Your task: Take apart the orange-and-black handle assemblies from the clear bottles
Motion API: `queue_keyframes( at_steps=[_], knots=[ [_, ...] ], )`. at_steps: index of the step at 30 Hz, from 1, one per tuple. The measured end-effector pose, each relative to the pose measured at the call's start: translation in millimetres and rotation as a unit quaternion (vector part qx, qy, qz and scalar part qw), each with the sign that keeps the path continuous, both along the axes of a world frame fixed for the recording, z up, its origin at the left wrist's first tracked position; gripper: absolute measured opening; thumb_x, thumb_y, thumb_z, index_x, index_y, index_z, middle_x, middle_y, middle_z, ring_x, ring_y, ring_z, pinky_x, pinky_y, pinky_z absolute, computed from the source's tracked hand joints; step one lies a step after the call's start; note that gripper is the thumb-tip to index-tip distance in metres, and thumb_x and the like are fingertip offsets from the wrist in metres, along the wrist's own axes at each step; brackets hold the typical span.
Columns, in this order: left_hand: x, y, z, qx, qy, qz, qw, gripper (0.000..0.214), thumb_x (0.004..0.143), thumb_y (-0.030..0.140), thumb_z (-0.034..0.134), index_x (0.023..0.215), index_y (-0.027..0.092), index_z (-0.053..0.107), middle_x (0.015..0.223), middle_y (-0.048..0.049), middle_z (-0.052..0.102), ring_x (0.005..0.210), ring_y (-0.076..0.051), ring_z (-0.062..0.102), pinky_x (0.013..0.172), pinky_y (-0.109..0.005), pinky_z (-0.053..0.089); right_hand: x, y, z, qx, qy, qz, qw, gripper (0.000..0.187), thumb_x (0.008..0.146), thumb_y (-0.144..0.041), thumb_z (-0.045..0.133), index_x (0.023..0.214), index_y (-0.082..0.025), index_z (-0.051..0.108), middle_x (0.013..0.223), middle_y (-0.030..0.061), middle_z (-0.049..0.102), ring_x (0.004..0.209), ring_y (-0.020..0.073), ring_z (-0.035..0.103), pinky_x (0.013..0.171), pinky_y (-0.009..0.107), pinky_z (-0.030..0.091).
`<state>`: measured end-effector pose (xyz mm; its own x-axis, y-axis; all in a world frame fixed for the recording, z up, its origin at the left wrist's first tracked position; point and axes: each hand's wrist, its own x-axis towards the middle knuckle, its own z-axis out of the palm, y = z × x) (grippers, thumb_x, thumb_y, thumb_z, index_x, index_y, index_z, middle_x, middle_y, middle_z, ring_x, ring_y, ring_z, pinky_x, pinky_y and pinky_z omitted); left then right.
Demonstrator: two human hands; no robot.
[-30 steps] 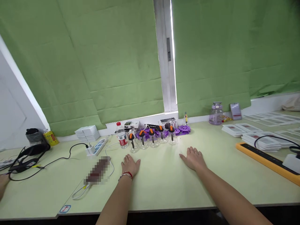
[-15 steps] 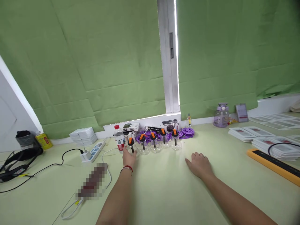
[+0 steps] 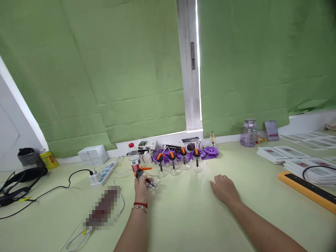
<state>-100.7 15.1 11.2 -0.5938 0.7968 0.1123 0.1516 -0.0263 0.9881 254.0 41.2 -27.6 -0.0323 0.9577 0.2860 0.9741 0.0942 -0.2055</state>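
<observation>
My left hand [image 3: 141, 189] is closed on a clear glass dispenser bottle [image 3: 153, 182] with a black neck and an orange lever top. The bottle is tilted, its base toward the right, and its black inner stem shows through the glass. Several matching bottles [image 3: 174, 169] stand upright in a row just beyond, to the right. My right hand [image 3: 225, 189] rests palm down on the table [image 3: 181, 213], thumb apart and fingers slightly bent, holding nothing.
Behind the row lie purple plastic parts [image 3: 210, 151] and small boxes [image 3: 191, 143]. A red-capped water bottle [image 3: 134, 161] stands close beyond my left hand. On the left are a power strip [image 3: 106, 173] and headset [image 3: 22, 182]; on the right, card stacks [image 3: 309, 169] and an orange-black bar [image 3: 307, 190].
My left hand has lifted the leftmost dispenser bottle from the row, drawn it toward me and tilted it from upright. My right hand stays on the table, its fingers slightly more bent.
</observation>
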Motion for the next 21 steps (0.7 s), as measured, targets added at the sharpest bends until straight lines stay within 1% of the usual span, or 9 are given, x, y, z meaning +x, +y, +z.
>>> queue_keyframes(
  at_steps=[2, 4, 5, 6, 9, 10, 12, 16, 21],
  knots=[
    [13, -16, -0.5, 0.008, -0.065, -0.066, 0.996, 0.032, 0.074, 0.036, 0.042, 0.098, 0.017, 0.052, 0.072, -0.0065, 0.067, 0.073, -0.023, 0.068, 0.066, -0.037, 0.053, -3, -2, 3.0, -0.001, 0.083, 0.046, 0.996, 0.034, 0.089, -0.033, 0.037, 0.077, -0.016, 0.063, 0.086, 0.0117, 0.065, 0.09, 0.0252, 0.056, 0.082, 0.035, 0.038],
    [26, -26, -0.1, 0.009, -0.195, -0.192, 0.962, 0.028, 0.064, 0.03, 0.049, 0.087, 0.016, 0.054, 0.073, -0.0077, 0.067, 0.073, -0.025, 0.067, 0.068, -0.04, 0.053, -14, -4, 6.3, -0.031, 0.222, 0.083, 0.971, 0.043, 0.091, -0.043, 0.033, 0.072, -0.017, 0.063, 0.08, 0.0085, 0.066, 0.08, 0.0221, 0.058, 0.075, 0.032, 0.041],
    [32, -29, 0.4, 0.01, -0.239, -0.238, 0.941, 0.027, 0.06, 0.027, 0.051, 0.084, 0.016, 0.055, 0.074, -0.0075, 0.067, 0.073, -0.025, 0.067, 0.069, -0.04, 0.053, -23, -5, 7.8, -0.058, 0.306, 0.095, 0.946, 0.048, 0.09, -0.048, 0.031, 0.073, -0.017, 0.063, 0.078, 0.0074, 0.066, 0.076, 0.0206, 0.058, 0.072, 0.031, 0.042],
    [38, -31, 0.7, 0.017, -0.269, -0.26, 0.927, 0.026, 0.057, 0.023, 0.053, 0.081, 0.016, 0.055, 0.073, -0.0064, 0.066, 0.071, -0.024, 0.067, 0.07, -0.04, 0.052, -33, -5, 9.2, -0.09, 0.388, 0.109, 0.911, 0.051, 0.089, -0.052, 0.031, 0.075, -0.016, 0.063, 0.077, 0.0068, 0.066, 0.071, 0.0189, 0.058, 0.069, 0.03, 0.043],
    [49, -33, -0.4, 0.034, -0.303, -0.251, 0.919, 0.025, 0.054, 0.019, 0.055, 0.078, 0.016, 0.055, 0.069, -0.0022, 0.063, 0.067, -0.021, 0.066, 0.071, -0.038, 0.052, -66, -5, 12.4, -0.2, 0.552, 0.136, 0.798, 0.057, 0.085, -0.062, 0.035, 0.078, -0.013, 0.063, 0.07, 0.0063, 0.064, 0.056, 0.0131, 0.053, 0.059, 0.026, 0.041],
    [50, -33, -1.7, 0.027, -0.311, -0.251, 0.916, 0.024, 0.053, 0.019, 0.055, 0.078, 0.016, 0.055, 0.067, -0.0016, 0.062, 0.066, -0.021, 0.066, 0.07, -0.038, 0.052, -76, -4, 13.3, -0.221, 0.578, 0.133, 0.774, 0.058, 0.084, -0.064, 0.036, 0.078, -0.012, 0.063, 0.069, 0.0064, 0.064, 0.053, 0.0115, 0.051, 0.056, 0.025, 0.04],
    [51, -34, -5.2, 0.002, -0.331, -0.267, 0.905, 0.025, 0.053, 0.019, 0.055, 0.078, 0.017, 0.053, 0.064, -0.001, 0.06, 0.063, -0.021, 0.065, 0.066, -0.037, 0.052, -91, 0, 15.0, -0.249, 0.612, 0.131, 0.739, 0.06, 0.083, -0.066, 0.037, 0.079, -0.012, 0.063, 0.07, 0.0066, 0.064, 0.052, 0.0095, 0.049, 0.052, 0.023, 0.037],
    [51, -38, -10.1, -0.018, -0.363, -0.311, 0.878, 0.031, 0.055, 0.018, 0.054, 0.085, 0.02, 0.049, 0.059, 0.0007, 0.058, 0.055, -0.019, 0.062, 0.059, -0.036, 0.051, -105, 6, 17.5, -0.263, 0.648, 0.12, 0.705, 0.058, 0.081, -0.066, 0.04, 0.077, -0.012, 0.061, 0.062, 0.0025, 0.058, 0.046, 0.0077, 0.044, 0.045, 0.021, 0.029],
    [56, -40, -10.9, -0.022, -0.327, -0.378, 0.866, 0.044, 0.059, 0.016, 0.054, 0.102, 0.021, 0.046, 0.059, 0.0016, 0.058, 0.048, -0.018, 0.058, 0.05, -0.033, 0.049, -109, 8, 15.7, -0.256, 0.643, 0.11, 0.713, 0.043, 0.078, -0.056, 0.055, 0.066, -0.015, 0.055, 0.048, -0.005, 0.046, 0.039, 0.005, 0.034, 0.041, 0.02, 0.025]
  ],
)
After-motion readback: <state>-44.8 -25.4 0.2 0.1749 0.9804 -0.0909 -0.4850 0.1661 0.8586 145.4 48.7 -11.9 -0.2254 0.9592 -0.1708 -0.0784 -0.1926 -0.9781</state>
